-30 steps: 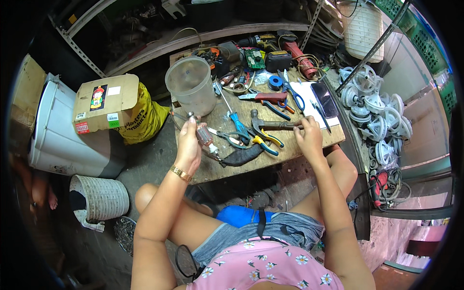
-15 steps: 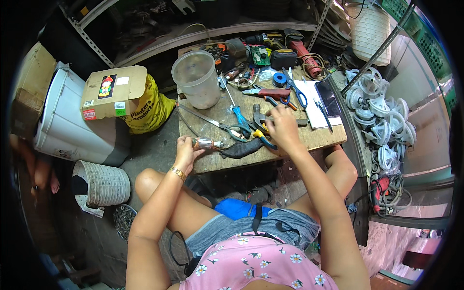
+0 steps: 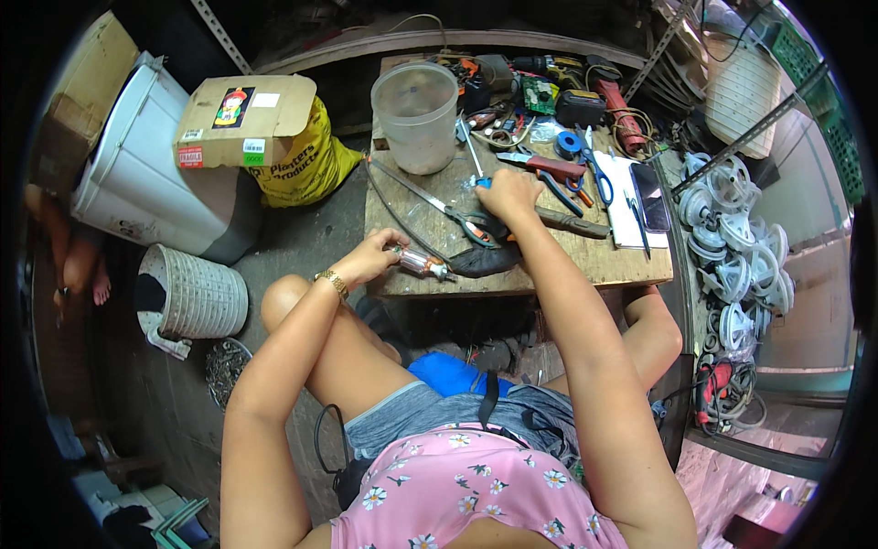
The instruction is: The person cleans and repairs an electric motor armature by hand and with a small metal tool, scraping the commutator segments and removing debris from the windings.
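My left hand (image 3: pixel 366 259) is closed around a small motor armature (image 3: pixel 421 263) with copper windings, at the table's near left edge. My right hand (image 3: pixel 512 195) has its fingers curled over the blue handle of a screwdriver (image 3: pixel 472 151), whose shaft points away from me; the hand hides most of the handle. Just below that hand lie scissors (image 3: pixel 471 225) with black and orange grips, beside a dark wrapped bundle (image 3: pixel 485 261). A hammer handle (image 3: pixel 572 222) extends to the right from under my right wrist; its head is hidden.
The wooden table (image 3: pixel 402 285) also bears a clear plastic bucket (image 3: pixel 416 151), a red-handled knife (image 3: pixel 549 166), blue scissors (image 3: pixel 599 174), blue tape (image 3: pixel 568 144), a phone (image 3: pixel 651 199) on paper and a drill (image 3: pixel 547 66). White plastic parts (image 3: pixel 732 229) hang at right. A basket (image 3: pixel 203 291) stands at left.
My right hand has moved left from near the hammer and pliers onto the screwdriver handle. My left hand still holds the armature, now tilted differently. The whole view has shifted.
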### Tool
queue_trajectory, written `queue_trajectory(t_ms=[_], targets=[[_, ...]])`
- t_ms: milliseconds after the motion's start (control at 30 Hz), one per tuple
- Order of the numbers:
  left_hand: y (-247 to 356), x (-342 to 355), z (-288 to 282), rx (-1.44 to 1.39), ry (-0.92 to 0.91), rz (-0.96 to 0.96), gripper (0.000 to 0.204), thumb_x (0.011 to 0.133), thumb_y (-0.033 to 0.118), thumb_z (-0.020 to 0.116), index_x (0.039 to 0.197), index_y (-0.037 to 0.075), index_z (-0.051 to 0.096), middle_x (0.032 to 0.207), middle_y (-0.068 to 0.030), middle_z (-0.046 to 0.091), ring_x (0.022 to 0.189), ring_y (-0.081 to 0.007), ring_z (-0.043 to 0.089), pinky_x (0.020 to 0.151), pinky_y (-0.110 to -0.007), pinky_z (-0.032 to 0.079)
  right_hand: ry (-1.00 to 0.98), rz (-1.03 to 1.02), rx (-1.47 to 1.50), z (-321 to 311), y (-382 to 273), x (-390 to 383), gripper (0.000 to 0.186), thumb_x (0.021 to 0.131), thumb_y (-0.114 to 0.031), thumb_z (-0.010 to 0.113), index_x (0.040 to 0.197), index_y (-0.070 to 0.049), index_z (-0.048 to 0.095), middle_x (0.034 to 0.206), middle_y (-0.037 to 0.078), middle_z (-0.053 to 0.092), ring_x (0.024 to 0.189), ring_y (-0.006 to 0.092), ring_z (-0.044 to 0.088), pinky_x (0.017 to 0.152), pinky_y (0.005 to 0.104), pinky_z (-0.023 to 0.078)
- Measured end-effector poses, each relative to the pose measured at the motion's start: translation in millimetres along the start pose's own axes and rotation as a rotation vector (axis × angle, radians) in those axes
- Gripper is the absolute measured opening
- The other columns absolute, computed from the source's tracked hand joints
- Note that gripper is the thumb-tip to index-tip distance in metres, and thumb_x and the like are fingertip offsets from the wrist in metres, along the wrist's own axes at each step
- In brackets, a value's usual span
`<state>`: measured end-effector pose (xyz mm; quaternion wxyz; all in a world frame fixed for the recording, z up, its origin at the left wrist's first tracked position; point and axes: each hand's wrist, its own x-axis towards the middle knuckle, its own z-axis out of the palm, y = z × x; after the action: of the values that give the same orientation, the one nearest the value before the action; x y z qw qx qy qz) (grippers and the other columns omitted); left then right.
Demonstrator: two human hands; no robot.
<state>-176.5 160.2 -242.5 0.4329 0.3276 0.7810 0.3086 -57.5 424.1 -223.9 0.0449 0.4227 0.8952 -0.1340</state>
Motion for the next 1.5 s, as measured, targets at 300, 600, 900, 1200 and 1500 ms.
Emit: queue_trajectory(t_ms=[300, 600, 900, 1200, 1500], targets=[[-6.9, -5.3, -7.3, 0.236, -0.070, 0.219, 0.028, 0.097, 0.018, 0.061, 0.124, 0.011, 0.058, 0.112, -0.0172, 0.063, 0.107, -0.0282, 0.059, 0.096, -0.039, 0.045, 0.075, -0.028, 0.192, -20.3, 35.2, -0.1, 0.041, 0.087, -0.045, 0.066, 0.104, -0.007, 0.071, 0.102, 0.019, 0.072, 0.099, 0.0377, 0.068, 0.087, 0.0488, 0.051], [0.1, -13.9, 1.5, 0.541, 0.214, 0.416, 0.046, 0.083, 0.014, 0.066, 0.127, 0.014, 0.053, 0.125, -0.0174, 0.043, 0.115, -0.0408, 0.047, 0.098, -0.047, 0.043, -0.112, -0.105, 0.465, -60.4, 108.0, -1.9, 0.039, 0.089, -0.033, 0.068, 0.114, -0.004, 0.059, 0.086, 0.011, 0.068, 0.064, 0.0203, 0.066, 0.053, 0.0353, 0.051], [12.5, -8.5, 6.4, 0.632, 0.100, 0.407, 0.042, 0.080, 0.022, 0.078, 0.117, 0.018, 0.060, 0.113, -0.0070, 0.055, 0.109, -0.0372, 0.048, 0.095, -0.046, 0.043, 0.331, -0.534, 0.028, -65.1, 132.6, -3.8, 0.025, 0.089, -0.015, 0.066, 0.112, -0.012, 0.059, 0.080, 0.011, 0.065, 0.066, 0.0286, 0.063, 0.062, 0.0383, 0.051], [18.7, -17.0, 3.4, 0.671, 0.138, 0.490, 0.048, 0.073, 0.025, 0.081, 0.116, 0.018, 0.061, 0.116, -0.0119, 0.052, 0.111, -0.0369, 0.050, 0.095, -0.047, 0.043, 0.065, -0.279, 0.588, -62.7, 134.5, -20.4, 0.026, 0.091, -0.022, 0.066, 0.110, -0.004, 0.063, 0.089, 0.012, 0.071, 0.080, 0.0254, 0.068, 0.069, 0.0364, 0.052], [122.7, 107.8, 67.9, 0.294, 0.629, 0.490, 0.057, 0.079, 0.022, 0.080, 0.124, 0.004, 0.051, 0.119, -0.0187, 0.049, 0.103, -0.0421, 0.061, 0.086, -0.049, 0.051, -0.355, 0.108, 1.264, -45.3, 122.2, -34.9, 0.024, 0.101, -0.031, 0.054, 0.115, -0.012, 0.054, 0.072, 0.004, 0.063, 0.043, 0.0088, 0.049, 0.034, 0.0218, 0.033]])
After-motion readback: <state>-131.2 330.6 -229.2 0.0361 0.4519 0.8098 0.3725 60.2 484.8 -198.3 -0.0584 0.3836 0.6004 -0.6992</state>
